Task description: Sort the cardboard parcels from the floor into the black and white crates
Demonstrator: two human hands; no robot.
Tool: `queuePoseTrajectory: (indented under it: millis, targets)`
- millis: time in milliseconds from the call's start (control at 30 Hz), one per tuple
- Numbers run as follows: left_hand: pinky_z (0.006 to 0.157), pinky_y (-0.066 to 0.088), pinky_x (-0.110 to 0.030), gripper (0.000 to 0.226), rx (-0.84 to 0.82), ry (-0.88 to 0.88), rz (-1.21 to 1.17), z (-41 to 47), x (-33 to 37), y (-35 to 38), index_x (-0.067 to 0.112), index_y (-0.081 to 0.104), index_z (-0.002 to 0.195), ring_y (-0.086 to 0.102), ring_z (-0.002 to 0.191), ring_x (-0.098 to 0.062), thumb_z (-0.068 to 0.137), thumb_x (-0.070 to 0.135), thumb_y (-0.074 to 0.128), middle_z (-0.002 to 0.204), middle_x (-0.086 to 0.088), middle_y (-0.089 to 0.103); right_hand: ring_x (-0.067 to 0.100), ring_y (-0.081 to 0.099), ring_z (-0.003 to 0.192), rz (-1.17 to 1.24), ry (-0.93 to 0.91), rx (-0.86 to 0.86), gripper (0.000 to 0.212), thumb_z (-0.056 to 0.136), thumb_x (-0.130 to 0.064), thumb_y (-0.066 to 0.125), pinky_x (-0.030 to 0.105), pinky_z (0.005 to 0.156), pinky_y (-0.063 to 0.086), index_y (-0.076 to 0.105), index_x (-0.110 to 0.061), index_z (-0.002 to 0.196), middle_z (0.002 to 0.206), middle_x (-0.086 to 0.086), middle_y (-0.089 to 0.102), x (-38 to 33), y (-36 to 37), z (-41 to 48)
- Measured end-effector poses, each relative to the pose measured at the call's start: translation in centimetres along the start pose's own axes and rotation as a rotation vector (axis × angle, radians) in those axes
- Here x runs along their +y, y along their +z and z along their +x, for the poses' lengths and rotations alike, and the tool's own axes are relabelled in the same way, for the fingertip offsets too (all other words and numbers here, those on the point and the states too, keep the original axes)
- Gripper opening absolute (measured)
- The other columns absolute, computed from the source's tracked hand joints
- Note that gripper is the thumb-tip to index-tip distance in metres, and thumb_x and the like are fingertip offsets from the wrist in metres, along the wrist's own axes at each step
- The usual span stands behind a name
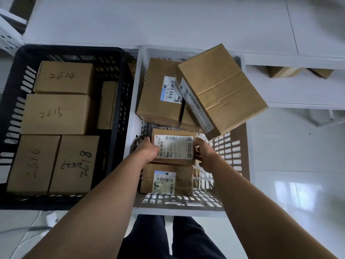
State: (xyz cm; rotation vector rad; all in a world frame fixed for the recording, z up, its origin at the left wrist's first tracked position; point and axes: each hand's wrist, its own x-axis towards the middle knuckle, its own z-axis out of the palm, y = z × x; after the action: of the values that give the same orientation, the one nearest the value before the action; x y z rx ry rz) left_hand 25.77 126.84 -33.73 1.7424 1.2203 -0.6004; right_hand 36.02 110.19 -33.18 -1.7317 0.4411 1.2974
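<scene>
You've got the labelled parcel [174, 147] gripped between your left hand [149, 149] and right hand [204, 151], low in the white crate [240, 146]. Looks like placing, so next set it flat and let go.

In the black crate [71, 48], handwritten black numbers stood on four cardboard boxes: "2614" on the far box [63, 77], what looked like "2615" on the middle box [56, 114], "2616" on the near-left box [32, 163], and "2618" beside a crossed-out scrawl on the near-right box [74, 163]. In the white crate [134, 94], the printed label on the far parcel [155, 101] began "540-", the one on the middle parcel [174, 146] showed "00 016", and the one on the near parcel [166, 181] read "835- K11 93". The finer print on all three was too small to read.
</scene>
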Motion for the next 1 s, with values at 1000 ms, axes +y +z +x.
queuePoseTrajectory:
  millis: [1000]
  targets:
    - [0.111, 0.035, -0.032, 0.033, 0.400, 0.346, 0.534, -2.9, -0.2, 0.2, 0.004, 0.055, 0.121, 0.049, 0.123, -0.027, 0.088, 0.007, 0.056, 0.122, -0.014, 0.058, 0.029, 0.048, 0.130, -0.106, -0.047, 0.054, 0.042, 0.099, -0.022, 0.050, 0.037, 0.105, 0.035, 0.051, -0.001, 0.136, 0.139, 0.014, 0.054, 0.3, -1.1, -1.6]
